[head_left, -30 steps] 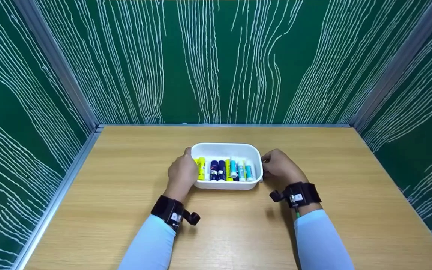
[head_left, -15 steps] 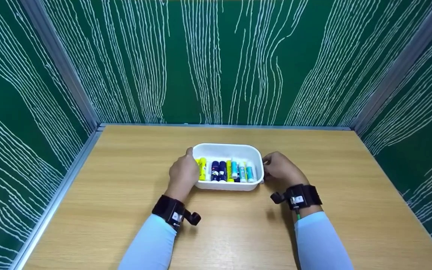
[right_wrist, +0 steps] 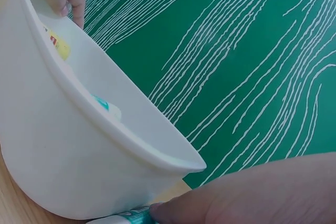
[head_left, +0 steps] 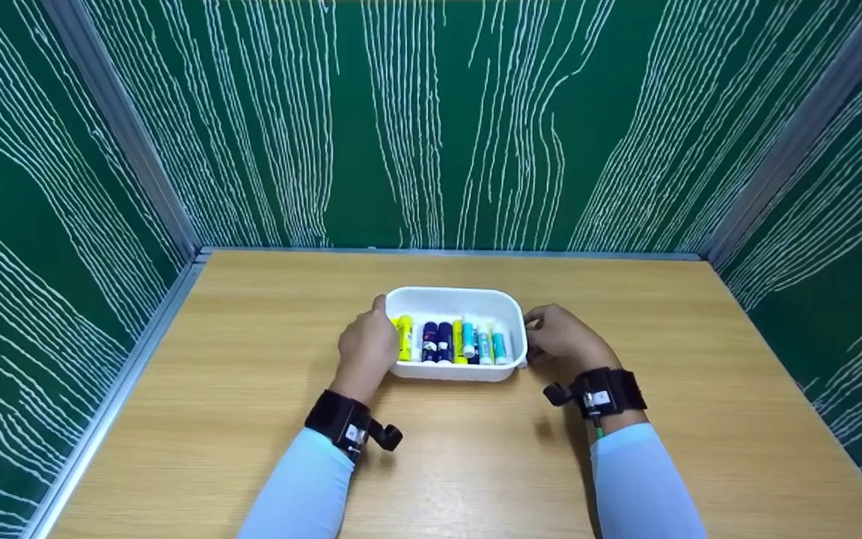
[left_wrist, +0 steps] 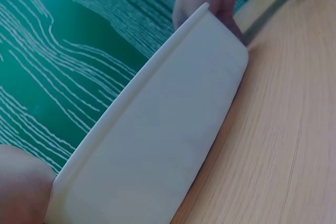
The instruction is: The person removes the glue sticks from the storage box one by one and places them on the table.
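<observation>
A white plastic bin (head_left: 457,370) stands on the table with several glue sticks (head_left: 444,342) lying in it, yellow, dark blue and white-and-teal. My left hand (head_left: 367,344) grips the bin's left rim, with the thumb up along the edge. Close by the bin's right end is my right hand (head_left: 562,335), its fingers curled. Low against the bin's outer wall, the right wrist view shows a white-and-teal glue stick (right_wrist: 137,215) with a fingertip of that hand on it. Most of that stick is hidden beneath the hand.
The wooden table (head_left: 446,464) carries the bin near its middle. Green panels (head_left: 468,127) with white wavy lines rise at the back and both sides, joined by metal posts (head_left: 120,127). Black wrist straps (head_left: 337,423) with small cameras sit on both arms.
</observation>
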### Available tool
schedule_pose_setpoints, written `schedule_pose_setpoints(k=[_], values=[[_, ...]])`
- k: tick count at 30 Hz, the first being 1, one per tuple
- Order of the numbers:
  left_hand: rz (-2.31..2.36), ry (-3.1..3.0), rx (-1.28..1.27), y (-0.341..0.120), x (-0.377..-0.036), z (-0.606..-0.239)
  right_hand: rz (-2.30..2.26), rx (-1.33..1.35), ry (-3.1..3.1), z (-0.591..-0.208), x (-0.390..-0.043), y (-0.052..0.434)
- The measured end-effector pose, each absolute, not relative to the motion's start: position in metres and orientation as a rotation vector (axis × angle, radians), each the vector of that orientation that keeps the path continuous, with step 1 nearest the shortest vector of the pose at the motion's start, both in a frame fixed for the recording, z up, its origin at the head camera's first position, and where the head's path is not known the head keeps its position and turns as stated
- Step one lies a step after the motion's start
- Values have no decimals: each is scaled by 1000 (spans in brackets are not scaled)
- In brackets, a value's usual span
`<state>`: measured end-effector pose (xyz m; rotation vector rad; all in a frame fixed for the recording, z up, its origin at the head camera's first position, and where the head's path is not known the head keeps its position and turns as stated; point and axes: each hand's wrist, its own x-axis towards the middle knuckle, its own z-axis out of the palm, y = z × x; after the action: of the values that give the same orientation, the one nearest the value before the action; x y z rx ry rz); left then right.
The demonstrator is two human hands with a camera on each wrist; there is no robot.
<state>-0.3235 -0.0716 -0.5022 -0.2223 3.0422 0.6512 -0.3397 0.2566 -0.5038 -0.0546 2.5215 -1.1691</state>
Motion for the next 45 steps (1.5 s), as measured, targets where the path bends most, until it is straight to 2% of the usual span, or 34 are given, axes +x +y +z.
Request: schedule_pose_setpoints(k=[6,12,21,29,45], values=[[655,3048,-233,-73,-324,-504,-1212,45,2502,-497,-340,259],[663,3041,-230,-74,-323,-504,-1149,56,2619,-474,-340,257],[657,3052,-222,-74,-324,-503,-1162,-32,2766,-448,-326,222],[655,3086,-214,-73,-322,-504,-1133,-191,2882,-457,-322,193],[646,3062,-228,-71,-324,-504,-1054,-269,2942,-497,-327,159]])
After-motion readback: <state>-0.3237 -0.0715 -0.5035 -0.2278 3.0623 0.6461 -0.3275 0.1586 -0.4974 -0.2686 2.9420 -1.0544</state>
